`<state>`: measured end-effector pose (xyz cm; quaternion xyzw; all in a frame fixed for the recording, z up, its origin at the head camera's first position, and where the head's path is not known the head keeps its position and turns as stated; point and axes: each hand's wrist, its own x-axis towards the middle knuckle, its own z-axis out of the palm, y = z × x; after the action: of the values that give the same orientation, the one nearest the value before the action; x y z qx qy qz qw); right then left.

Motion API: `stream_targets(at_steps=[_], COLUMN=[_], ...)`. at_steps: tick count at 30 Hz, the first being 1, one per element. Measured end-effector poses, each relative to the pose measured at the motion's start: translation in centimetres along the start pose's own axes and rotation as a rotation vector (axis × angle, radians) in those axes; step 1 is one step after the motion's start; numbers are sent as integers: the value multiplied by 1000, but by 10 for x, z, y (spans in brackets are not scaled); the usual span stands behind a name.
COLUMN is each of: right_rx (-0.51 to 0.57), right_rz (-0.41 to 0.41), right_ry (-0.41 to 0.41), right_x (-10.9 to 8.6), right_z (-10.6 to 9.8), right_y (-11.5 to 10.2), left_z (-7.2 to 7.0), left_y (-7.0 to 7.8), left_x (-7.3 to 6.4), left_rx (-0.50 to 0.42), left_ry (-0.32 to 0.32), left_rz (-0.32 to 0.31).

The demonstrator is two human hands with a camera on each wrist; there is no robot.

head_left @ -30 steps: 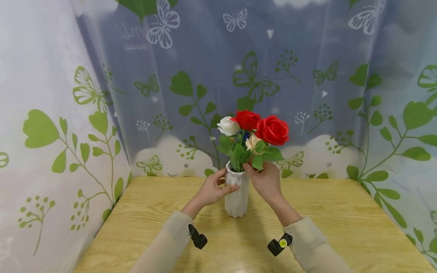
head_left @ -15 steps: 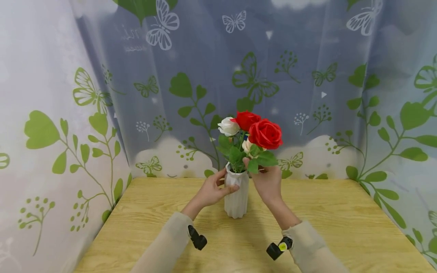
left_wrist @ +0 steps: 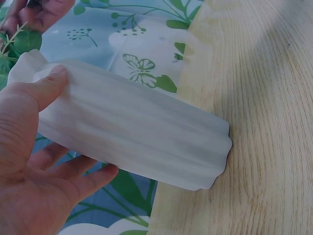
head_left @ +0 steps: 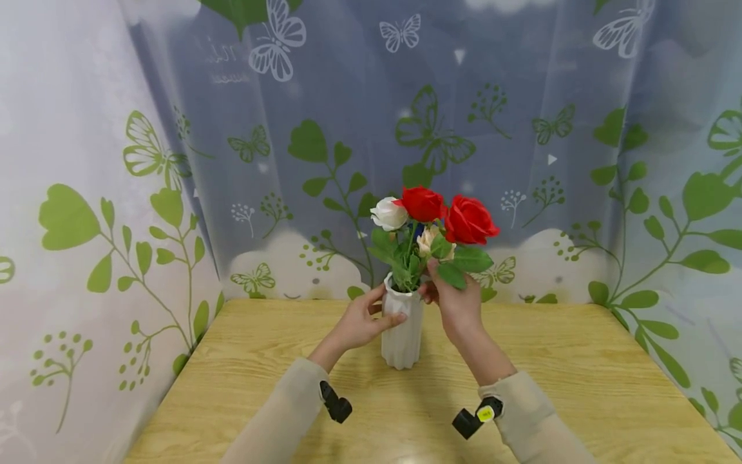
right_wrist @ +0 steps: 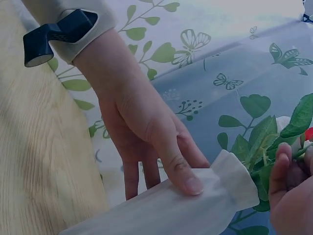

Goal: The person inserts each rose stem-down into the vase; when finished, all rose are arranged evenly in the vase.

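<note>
A ribbed white vase [head_left: 400,341] stands upright on the table. My left hand [head_left: 358,322] holds it near the rim, thumb across the front and fingers round the far side, as the left wrist view shows along the vase [left_wrist: 142,132]. Just right of the vase mouth, my right hand [head_left: 460,312] pinches the stem of a large red rose [head_left: 471,220], whose leaves [head_left: 472,259] hang over the fingers. That rose leans to the right. In the vase are a white rose [head_left: 389,214], another red rose [head_left: 422,203] and a peach-coloured flower [head_left: 427,240]; the lower stems are hidden inside.
The wooden table [head_left: 261,361] ends just behind the vase at a printed curtain [head_left: 348,77] with leaves and butterflies. More printed cloth [head_left: 87,270] hangs along the left side, and likewise on the right. Black wrist cameras [head_left: 336,403] sit at both sleeve cuffs.
The large red rose first swings left towards the other red one, then back right, farther out than before. My right hand moves with it. The left hand and vase stay in place.
</note>
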<state>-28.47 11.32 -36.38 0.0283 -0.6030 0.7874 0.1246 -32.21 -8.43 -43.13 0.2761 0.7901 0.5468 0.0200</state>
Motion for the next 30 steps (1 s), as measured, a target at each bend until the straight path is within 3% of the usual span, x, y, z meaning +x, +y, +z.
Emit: stream_targets(at_steps=[4,9,16,19,25,30], right_rx=[-11,-42,234,253,145,-81], right_rz=[-62,-133,-42,-74,-126,-110], right_ry=[-17,18,-15,-7,93,131], right_x=[-1,-2,0,0,-2,-3], right_z=[2,3,3,7,14,16], right_y=[2,5,8,7,10,11], left_z=[0,0,2,2,1,1], left_y=[1,2,0,-1,0,-1], left_x=[0,0,0,1,1,2], left_rx=[6,7,6,5,-6,10], left_ry=[-11,-8,-3,-1,-7,-12], left_rz=[-2,-4,-9,-11,-5,-6])
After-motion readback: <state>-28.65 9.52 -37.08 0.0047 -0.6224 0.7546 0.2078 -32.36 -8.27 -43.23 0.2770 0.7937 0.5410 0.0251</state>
